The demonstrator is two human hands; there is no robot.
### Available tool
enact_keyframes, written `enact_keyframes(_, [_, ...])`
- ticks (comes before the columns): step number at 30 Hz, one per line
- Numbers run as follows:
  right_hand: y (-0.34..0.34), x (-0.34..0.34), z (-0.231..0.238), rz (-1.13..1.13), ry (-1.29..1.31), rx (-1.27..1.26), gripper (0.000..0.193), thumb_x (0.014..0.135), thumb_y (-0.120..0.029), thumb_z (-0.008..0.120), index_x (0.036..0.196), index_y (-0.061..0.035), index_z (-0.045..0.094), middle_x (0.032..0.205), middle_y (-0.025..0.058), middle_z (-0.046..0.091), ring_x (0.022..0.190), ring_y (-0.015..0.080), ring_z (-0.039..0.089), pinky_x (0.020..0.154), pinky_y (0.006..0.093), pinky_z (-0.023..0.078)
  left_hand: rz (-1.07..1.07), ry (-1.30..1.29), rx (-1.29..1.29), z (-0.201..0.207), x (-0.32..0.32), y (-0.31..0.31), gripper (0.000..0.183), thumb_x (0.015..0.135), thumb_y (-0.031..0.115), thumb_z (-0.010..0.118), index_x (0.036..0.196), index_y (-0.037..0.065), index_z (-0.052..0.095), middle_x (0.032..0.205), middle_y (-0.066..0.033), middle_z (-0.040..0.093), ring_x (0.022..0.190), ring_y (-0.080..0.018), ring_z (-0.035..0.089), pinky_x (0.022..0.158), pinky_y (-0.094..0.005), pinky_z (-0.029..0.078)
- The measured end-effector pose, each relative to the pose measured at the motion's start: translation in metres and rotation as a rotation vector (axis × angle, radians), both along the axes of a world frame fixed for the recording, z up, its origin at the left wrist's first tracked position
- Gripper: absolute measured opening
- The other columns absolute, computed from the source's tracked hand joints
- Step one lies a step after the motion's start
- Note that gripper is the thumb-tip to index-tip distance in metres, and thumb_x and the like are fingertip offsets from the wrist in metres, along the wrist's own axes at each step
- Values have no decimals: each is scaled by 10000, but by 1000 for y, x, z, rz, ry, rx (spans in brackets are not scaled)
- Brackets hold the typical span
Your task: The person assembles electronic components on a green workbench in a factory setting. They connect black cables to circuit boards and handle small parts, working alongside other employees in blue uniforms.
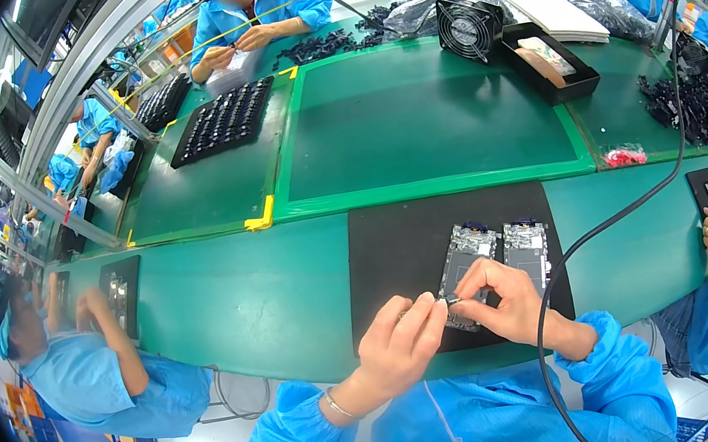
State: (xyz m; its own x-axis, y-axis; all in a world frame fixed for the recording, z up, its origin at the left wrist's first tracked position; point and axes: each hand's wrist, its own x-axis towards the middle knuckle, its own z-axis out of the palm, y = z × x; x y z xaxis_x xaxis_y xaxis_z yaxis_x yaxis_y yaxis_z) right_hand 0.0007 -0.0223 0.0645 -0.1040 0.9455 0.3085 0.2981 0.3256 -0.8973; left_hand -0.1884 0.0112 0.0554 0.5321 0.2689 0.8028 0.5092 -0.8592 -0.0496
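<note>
My left hand (401, 343) and my right hand (507, 300) meet above the near edge of a black mat (397, 256). Pinched between their fingertips is a small dark part (451, 299), too small to name exactly. Beneath and behind my right hand lies a phone-sized frame with a circuit board (472, 244), its lower portion partly covered by the hand. Beside it on the right rests a second such frame with a circuit board (525, 240), overlapped at its lower end by my fingers.
A black cable (613, 217) hangs across the right side, passing near my right wrist. Beyond the mat stand a black fan (470, 27) and an open black box (547, 65). A tray of small parts (224, 121) lies far left, a dark heap of parts (689, 101) far right. Co-workers sit on both sides and opposite.
</note>
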Motion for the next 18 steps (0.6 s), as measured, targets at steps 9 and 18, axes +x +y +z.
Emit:
enact_keyframes(9, [-3, -3, 2, -11, -20, 63, 182, 784, -81, 706, 866, -44, 548, 849, 90, 608, 766, 222, 627, 631, 309, 499, -8, 19, -61, 3, -3, -1, 434, 655, -26, 754, 1041, 81, 589, 1038, -62, 569, 865, -229, 548, 650, -277, 518])
enact_keyframes(18, [-2, -4, -4, -10, 71, 25, 174, 788, -59, 701, 869, -39, 549, 854, 95, 609, 784, 204, 627, 653, 294, 504, -9, 0, -54, 1, -2, 0, 429, 656, -16, 736, 1050, 81, 597, 1045, -57, 579, 862, -225, 560, 653, -275, 516])
